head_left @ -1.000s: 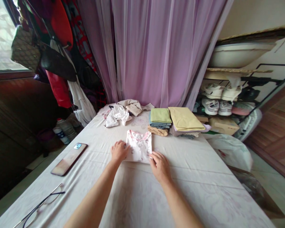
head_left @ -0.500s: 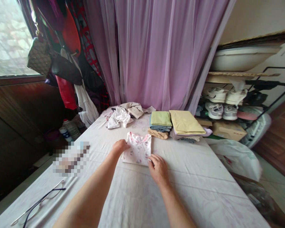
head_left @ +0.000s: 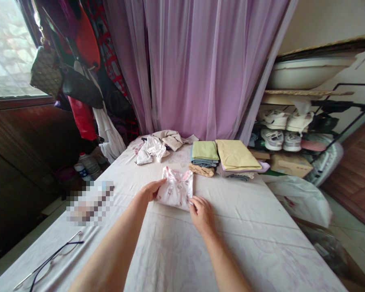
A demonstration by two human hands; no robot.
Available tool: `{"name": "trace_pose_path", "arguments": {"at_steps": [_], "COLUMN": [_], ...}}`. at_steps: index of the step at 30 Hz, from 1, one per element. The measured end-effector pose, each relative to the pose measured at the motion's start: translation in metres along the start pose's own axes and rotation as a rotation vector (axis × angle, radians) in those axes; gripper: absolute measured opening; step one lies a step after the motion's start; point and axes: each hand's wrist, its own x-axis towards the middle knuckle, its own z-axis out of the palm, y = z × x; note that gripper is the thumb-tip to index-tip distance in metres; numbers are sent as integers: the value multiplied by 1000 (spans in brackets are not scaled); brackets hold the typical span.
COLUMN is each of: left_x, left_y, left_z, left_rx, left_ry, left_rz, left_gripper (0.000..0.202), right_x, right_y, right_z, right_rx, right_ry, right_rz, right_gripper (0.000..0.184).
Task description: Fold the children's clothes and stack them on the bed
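While the left hand [head_left: 150, 190] lay flat, fingers together, on the folded pink-trimmed white top [head_left: 177, 190] mid-frame on the worktop [head_left: 231, 251], the right hand's [head_left: 202, 215] fingers met its lower corner, pinch unclear; folded stacks [head_left: 226, 156] stood right of centre, a loose clothes heap [head_left: 155, 148] unfolded behind.

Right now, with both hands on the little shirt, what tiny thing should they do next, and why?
Probably the right hand should smooth the near edge of the white shirt with pink trim. The shirt already looks folded, the left hand rests against its far side, and the folded green stack nearby looks flat and neat.
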Motion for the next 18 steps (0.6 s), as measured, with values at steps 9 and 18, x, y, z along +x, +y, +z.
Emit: {"name": "trace_pose_path", "arguments": {"at_steps": [9, 18], "left_x": [5, -5], "left_y": [3, 36], "left_z": [10, -33], "left_rx": [-196, -138], "left_ry": [-63, -30], "left_rz": [-17, 89], "left_gripper": [28, 32], "right_x": [-1, 12], "right_y": [-3, 27], "right_z": [0, -1], "right_rx": [19, 112], "right_ry": [29, 112], "right_rz": [25, 109], "right_gripper": [29, 36]}}
